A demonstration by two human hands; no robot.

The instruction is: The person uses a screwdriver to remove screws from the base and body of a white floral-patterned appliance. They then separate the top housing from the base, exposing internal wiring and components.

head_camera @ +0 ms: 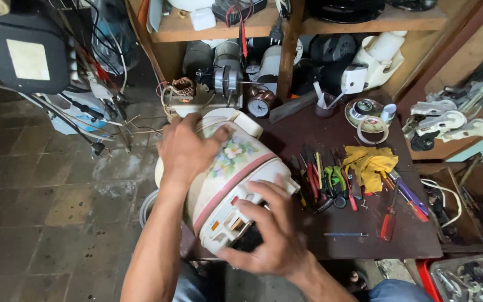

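Head view: looks down on a dark brown work surface (364,223) in a crowded repair corner, with both bare hands on one appliance.
Appliance: a cream rice cooker (236,179) with a floral print and a pink band, tipped on its side at the left edge of the surface, its base end turned toward the person.
Left hand: the left hand (188,148) lies spread over the upper, flowered side of the rice cooker, palm down, fingers splayed and pressing on the shell.
Right hand: the right hand (272,229) cups the base end of the cooker, fingers curled around its lower rim and thumb resting on the white plastic part; it grips the body rather than pinching any small piece.
Tools: a row of pliers and cutters (322,179) with red, green and black handles lies just right of the cooker; a red-handled screwdriver (388,221) lies farther right.
Cloth: a crumpled yellow rag (369,164) sits beside the pliers.
Back of surface: a small round alarm clock (259,105) stands behind the cooker, near a bare electric motor (227,75).
Shelves: wooden shelves (225,28) above hold appliance parts and housings.
Floor: worn dark tiles (40,184) at left.
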